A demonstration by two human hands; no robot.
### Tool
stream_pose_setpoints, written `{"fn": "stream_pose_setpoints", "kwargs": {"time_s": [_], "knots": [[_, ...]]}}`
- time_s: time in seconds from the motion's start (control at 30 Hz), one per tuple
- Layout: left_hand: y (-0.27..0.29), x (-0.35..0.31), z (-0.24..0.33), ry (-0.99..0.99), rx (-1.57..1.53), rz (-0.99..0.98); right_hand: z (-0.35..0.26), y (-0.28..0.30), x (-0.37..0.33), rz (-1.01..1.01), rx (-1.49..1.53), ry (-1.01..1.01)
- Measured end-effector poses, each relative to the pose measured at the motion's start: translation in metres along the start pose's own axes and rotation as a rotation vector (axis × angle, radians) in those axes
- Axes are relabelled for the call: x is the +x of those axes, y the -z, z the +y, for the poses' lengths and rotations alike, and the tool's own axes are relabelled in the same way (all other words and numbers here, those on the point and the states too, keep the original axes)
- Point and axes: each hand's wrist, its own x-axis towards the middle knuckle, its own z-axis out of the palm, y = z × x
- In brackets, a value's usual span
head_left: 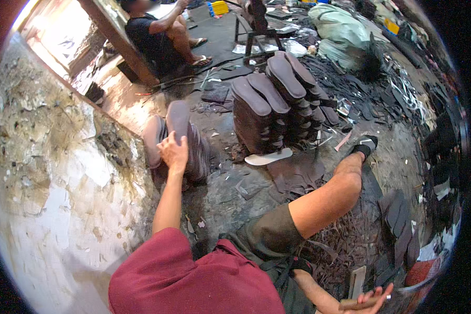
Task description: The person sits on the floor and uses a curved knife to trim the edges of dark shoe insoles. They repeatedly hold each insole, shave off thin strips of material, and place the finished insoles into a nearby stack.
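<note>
- In the head view, the left hand point(174, 153) reaches forward to the left stack of brown soles point(199, 157), near the pale, stained wall point(63, 178); its fingers are spread over the lower end of the top sole point(178, 118). I cannot tell whether they pinch it or merely rest there.
- A second brown sole point(152, 137) stands just beside it, on the wall side. To handle one piece cleanly, the thumb and fingers would do best on opposite edges of that sole alone.
- A straight upward lift seems safer than a sideways drag, which could topple the layers beneath.
- The right hand point(370, 303), low at the right, has its fingers closed loosely around a brown stick point(353, 303); it is best held well apart from the soles.
- Ahead, the taller stacks of soles point(252, 102) stand close together, a pale flat sole point(269, 157) at their foot; the reaching forearm should pass clear of them.
</note>
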Motion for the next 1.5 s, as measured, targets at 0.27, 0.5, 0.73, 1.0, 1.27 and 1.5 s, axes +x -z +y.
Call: {"fn": "stream_pose_setpoints", "kwargs": {"time_s": [0.27, 0.5, 0.73, 1.0, 1.27, 1.5], "knots": [[-0.004, 0.028, -0.011, -0.405, 0.177, 0.106, -0.084, 0.108, -0.008, 0.751, -0.487, 0.642], [0.004, 0.035, 0.167, -0.889, -0.076, 0.537, 0.074, 0.226, 0.044, 0.790, -0.313, 0.146], [0.116, -0.104, 0.468, -1.454, -0.905, -0.150, 0.226, 0.175, 0.092, 0.765, -0.097, -0.106], [0.036, -0.396, 0.631, -1.816, -0.665, -1.080, 0.258, 0.174, 0.036, 0.896, -0.137, -0.231], [-0.116, -0.573, 0.656, -0.248, -0.762, -1.844, 0.224, 0.216, 0.085, 1.117, -0.725, 0.133], [-0.022, -0.544, 0.584, 0.028, -0.697, -2.362, 0.235, 0.222, 0.115, 0.981, -1.143, 0.051]]}}
